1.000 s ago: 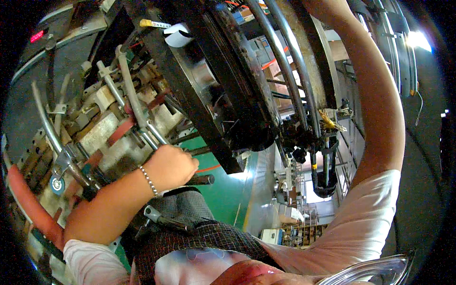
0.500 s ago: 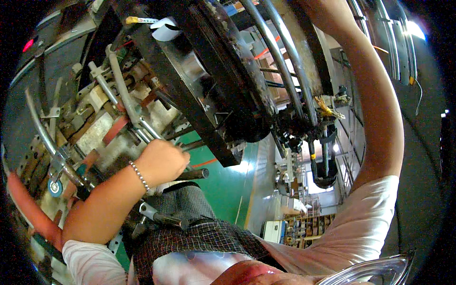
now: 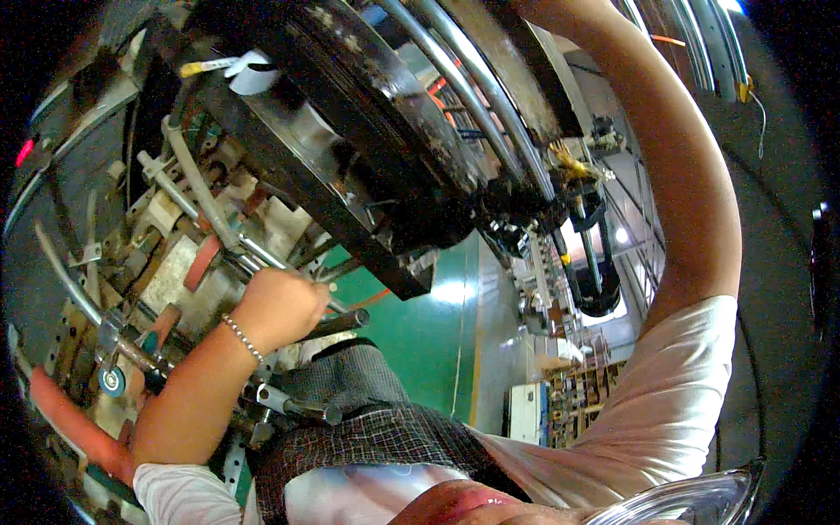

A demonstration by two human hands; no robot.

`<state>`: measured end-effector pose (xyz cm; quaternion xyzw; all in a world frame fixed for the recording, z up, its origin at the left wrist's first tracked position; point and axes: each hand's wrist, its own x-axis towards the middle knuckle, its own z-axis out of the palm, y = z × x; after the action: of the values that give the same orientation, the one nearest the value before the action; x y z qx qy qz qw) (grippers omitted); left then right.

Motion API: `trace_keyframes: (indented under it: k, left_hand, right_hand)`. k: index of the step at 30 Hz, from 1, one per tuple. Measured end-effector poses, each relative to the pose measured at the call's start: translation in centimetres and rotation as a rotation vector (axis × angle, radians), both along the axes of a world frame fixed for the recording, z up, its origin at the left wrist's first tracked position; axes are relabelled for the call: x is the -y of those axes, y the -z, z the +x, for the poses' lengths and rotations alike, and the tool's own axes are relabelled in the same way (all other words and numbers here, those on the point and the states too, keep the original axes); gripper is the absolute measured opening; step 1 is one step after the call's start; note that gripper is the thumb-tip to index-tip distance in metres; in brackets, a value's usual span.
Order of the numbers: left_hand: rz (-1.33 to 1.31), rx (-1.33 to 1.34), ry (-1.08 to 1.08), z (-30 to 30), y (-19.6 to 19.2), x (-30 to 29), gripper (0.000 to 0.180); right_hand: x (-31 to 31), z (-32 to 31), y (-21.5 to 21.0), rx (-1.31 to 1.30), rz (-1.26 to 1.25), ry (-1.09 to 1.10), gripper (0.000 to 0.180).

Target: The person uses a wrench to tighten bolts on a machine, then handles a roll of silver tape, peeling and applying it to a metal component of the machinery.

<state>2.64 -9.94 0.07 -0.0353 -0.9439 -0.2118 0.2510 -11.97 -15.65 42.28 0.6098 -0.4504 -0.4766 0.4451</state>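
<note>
My left hand (image 3: pixel 284 306), a beaded bracelet at its wrist, is closed in a fist around a slim metal rod (image 3: pixel 262 252) at the machine's left part. The rod shows on the upper left side of the fist and joins a grey bent bar (image 3: pixel 203 179). Just beyond my knuckles, a dark round bar end (image 3: pixel 354 318) sticks out. My right arm (image 3: pixel 687 175) is raised along the right side and runs past the top edge, so that hand is out of sight. Between my arms stands a dark machine body (image 3: pixel 350 122) with two shiny parallel rods (image 3: pixel 477 83).
A red-orange bar (image 3: pixel 79 420) and a small blue wheel (image 3: pixel 111 381) lie beside my left forearm. A brush with a yellow tip (image 3: pixel 201 67) rests on the machine's top left. Beyond is a green floor (image 3: pixel 429 341), with shelving (image 3: pixel 582 398) and a white cabinet (image 3: pixel 527 411).
The view has shifted slightly, so the machine sits further left and a little higher. My left fist stays on the rod; my right arm remains raised.
</note>
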Motion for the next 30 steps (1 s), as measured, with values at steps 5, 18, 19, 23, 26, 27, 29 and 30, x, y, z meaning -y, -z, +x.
trace_keyframes:
  k: [5,18,19,23,26,27,29,30]
  left_hand:
    - [0.060,-0.073,-0.002,0.3,0.5,-0.2,0.022]
    - [0.057,-0.036,0.007,-0.3,0.6,-0.6,0.022]
    - [0.048,-0.040,0.006,-0.1,0.3,-0.3,0.022]
    - [0.048,-0.083,0.020,0.2,0.2,-0.4,0.021]
    - [0.073,-0.057,0.015,0.1,-0.2,-0.6,0.020]
    - [0.074,-0.049,0.016,0.0,-0.1,-0.5,0.020]
    - [0.056,-0.043,0.002,-0.3,0.4,-0.6,0.021]
    - [0.044,-0.046,0.008,-0.2,0.3,-0.6,0.021]
  right_hand:
    - [-5.6,-1.1,-0.8,0.049,0.097,-0.074,0.024]
    - [-5.6,0.2,0.2,0.059,-0.032,0.086,0.025]
    - [-6.9,-0.1,0.4,0.043,0.005,0.096,0.025]
    - [-9.4,-1.2,-0.4,0.043,0.106,-0.031,0.025]
    - [-6.5,0.7,0.3,-0.049,-0.073,0.092,0.025]
    - [-5.7,0.9,-0.5,0.057,0.079,-0.092,0.024]
    - [-6.5,1.9,0.6,-0.014,-0.071,0.110,0.024]
    - [-7.3,1.2,0.3,0.040,-0.011,0.035,0.024]
